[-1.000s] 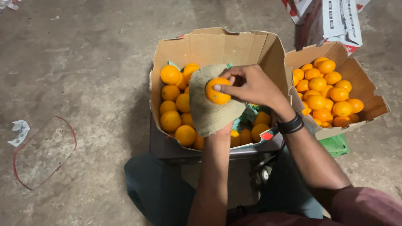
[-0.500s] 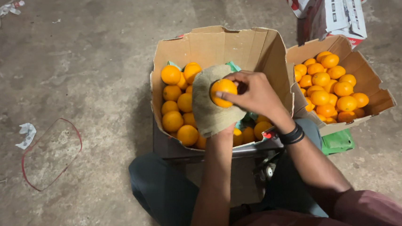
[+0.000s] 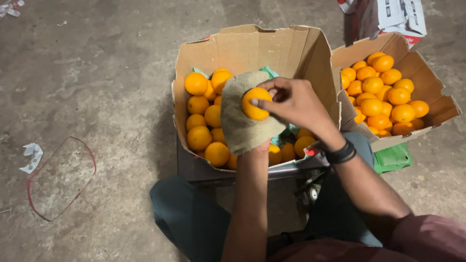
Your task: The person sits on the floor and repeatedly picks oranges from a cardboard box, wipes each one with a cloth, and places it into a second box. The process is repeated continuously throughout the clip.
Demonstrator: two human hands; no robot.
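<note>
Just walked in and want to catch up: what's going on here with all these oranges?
A seated person is handling one orange above an open cardboard box of oranges. The left hand is draped in a tan cloth and cups the fruit, while the right hand grips it from the side. A second box of oranges sits to the right on the concrete floor.

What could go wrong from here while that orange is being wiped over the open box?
1. The orange is pinched only by the right hand's fingertips against the cloth draped over the left hand; it might slip and fall onto the fruit in the near box.
2. The right forearm passes close over the flap of the second box, which sits tilted; a nudge may tip oranges out.
</note>
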